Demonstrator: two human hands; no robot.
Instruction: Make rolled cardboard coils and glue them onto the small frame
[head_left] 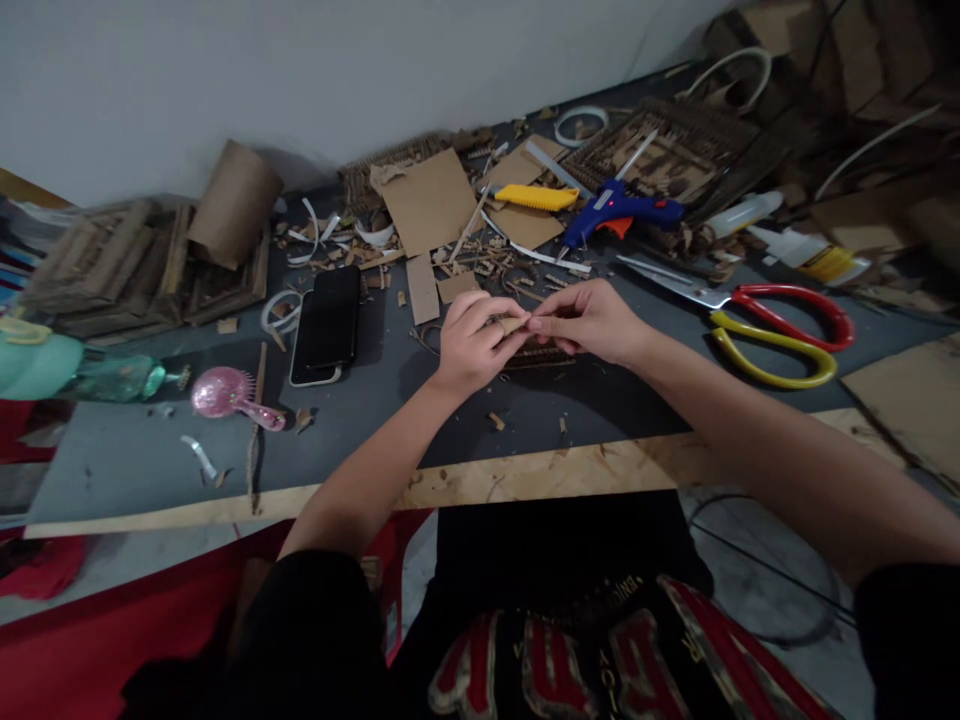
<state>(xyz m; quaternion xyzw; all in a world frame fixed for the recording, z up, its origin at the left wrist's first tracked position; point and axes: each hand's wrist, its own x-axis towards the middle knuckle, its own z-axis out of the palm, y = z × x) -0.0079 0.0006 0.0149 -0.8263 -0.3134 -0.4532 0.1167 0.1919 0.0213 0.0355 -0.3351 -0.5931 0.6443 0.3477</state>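
My left hand [474, 342] is closed on a small tan piece of cardboard [513, 324], held above the dark tabletop [390, 400]. At its right end, my right hand [589, 320] pinches the same piece, thumb and forefinger together. The fingers hide much of the piece. Just under my hands lies a strip of dark, ridged corrugated cardboard [551, 356], partly covered by them. Beyond my left hand are a small flat cardboard rectangle [423, 288] and a larger square cardboard sheet [439, 200].
A blue glue gun [611, 212], a yellow utility knife [536, 197] and scissors [772, 315] with red and yellow handles lie right of centre. Left are phones [326, 320], a pink hairbrush [229, 392] and a cardboard tube [234, 205]. Cardboard scraps litter the back.
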